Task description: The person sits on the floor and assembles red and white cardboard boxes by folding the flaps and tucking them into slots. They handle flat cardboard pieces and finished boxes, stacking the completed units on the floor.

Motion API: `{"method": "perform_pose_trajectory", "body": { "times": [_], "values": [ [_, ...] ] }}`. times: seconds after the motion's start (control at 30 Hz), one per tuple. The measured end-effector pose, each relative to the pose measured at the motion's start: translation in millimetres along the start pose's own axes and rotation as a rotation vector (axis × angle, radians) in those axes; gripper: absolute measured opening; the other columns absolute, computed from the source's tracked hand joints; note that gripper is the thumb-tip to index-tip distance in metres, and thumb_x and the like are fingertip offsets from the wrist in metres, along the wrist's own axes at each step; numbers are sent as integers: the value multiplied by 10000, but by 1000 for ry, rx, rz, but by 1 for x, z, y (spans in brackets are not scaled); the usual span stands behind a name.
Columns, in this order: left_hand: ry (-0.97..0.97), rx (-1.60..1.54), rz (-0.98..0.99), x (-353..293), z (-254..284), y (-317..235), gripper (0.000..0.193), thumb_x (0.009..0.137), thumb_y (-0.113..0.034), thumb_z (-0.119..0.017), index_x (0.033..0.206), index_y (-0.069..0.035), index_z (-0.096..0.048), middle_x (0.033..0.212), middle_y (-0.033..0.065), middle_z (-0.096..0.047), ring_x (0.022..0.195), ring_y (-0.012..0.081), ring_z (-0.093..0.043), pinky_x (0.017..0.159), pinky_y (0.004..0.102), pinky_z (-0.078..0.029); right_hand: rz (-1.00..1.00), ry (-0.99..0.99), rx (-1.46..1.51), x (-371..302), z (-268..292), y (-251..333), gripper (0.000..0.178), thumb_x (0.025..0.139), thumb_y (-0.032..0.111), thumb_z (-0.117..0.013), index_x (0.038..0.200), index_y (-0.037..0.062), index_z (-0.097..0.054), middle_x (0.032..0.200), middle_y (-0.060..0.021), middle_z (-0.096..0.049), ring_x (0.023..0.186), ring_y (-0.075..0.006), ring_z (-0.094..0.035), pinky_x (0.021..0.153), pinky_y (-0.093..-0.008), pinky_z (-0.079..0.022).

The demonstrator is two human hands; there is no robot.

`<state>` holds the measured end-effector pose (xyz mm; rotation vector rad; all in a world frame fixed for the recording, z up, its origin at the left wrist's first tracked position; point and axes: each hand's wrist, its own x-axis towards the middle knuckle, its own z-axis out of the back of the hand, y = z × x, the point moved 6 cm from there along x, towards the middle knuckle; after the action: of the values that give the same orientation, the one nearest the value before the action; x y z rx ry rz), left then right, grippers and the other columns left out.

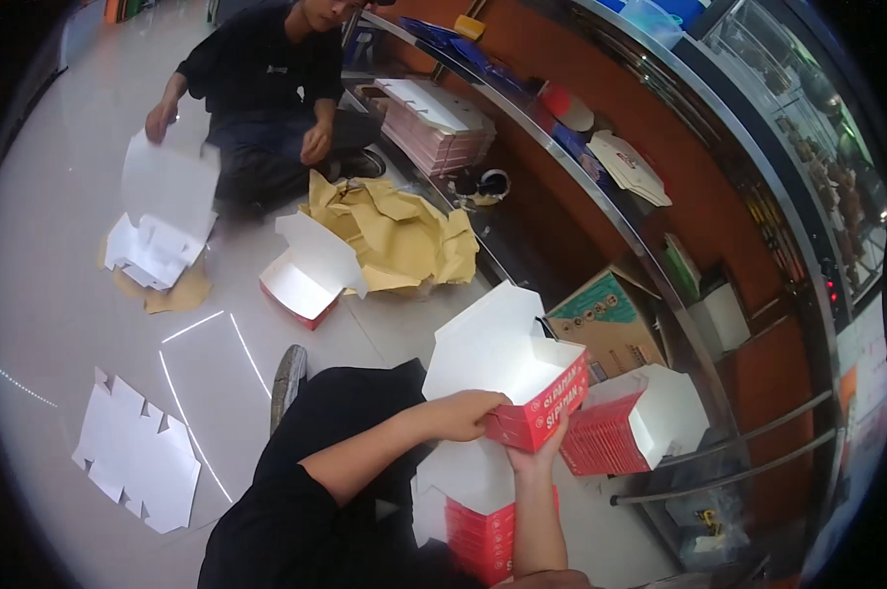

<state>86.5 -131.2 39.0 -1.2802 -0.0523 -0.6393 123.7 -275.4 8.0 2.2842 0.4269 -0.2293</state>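
Note:
An open red-and-white cardboard food box [537,407], its white lid raised, is held between my hands. My left hand [463,416] is closed on its near left corner. From below, my right hand [541,450] grips the front wall, fingers partly hidden beneath. Just right of it is a row of nested red boxes [600,437] with a white flap at the end. Below my hands, beside my leg, another stack of red boxes [483,535] stands partly covered by my right forearm.
Ahead sits another open box [306,285] near crumpled brown paper [394,231]. A flat white box blank [139,452] lies on the floor at left. A co-worker [276,108] holds a white sheet [168,182] over folded blanks. A metal-edged counter [649,245] runs along the right.

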Motion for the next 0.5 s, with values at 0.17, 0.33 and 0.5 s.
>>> {"method": "perform_pose_trajectory", "body": {
  "times": [0.17, 0.33, 0.5],
  "values": [
    [-522, 143, -135, -12, 23, -13, 409, 718, -302, -612, 996, -28, -491, 956, 155, -524, 887, 294, -500, 789, 360, -372, 7, 119, -69, -7, -21, -16, 647, 819, 573, -372, 1282, 124, -322, 1239, -83, -428, 1124, -258, -429, 916, -452, -360],
    [-1139, 73, -238, -48, 46, 8, 491, 838, -440, -402, 542, -48, -405, 550, 46, -438, 522, 188, -380, 509, 333, -288, 306, 163, -238, -24, -46, -23, 597, 869, 545, -296, 1308, 141, -279, 1290, -67, -374, 1183, -224, -362, 976, -392, -295],
    [-851, -472, -57, -51, 89, 26, 504, 897, -347, -328, 476, -70, -345, 457, -10, -363, 443, 76, -322, 422, 268, -240, 904, -60, -540, -41, -39, 30, 551, 870, 438, -361, 1262, 51, -331, 1266, -90, -386, 1196, -226, -334, 1012, -353, -215]
  ]
}}
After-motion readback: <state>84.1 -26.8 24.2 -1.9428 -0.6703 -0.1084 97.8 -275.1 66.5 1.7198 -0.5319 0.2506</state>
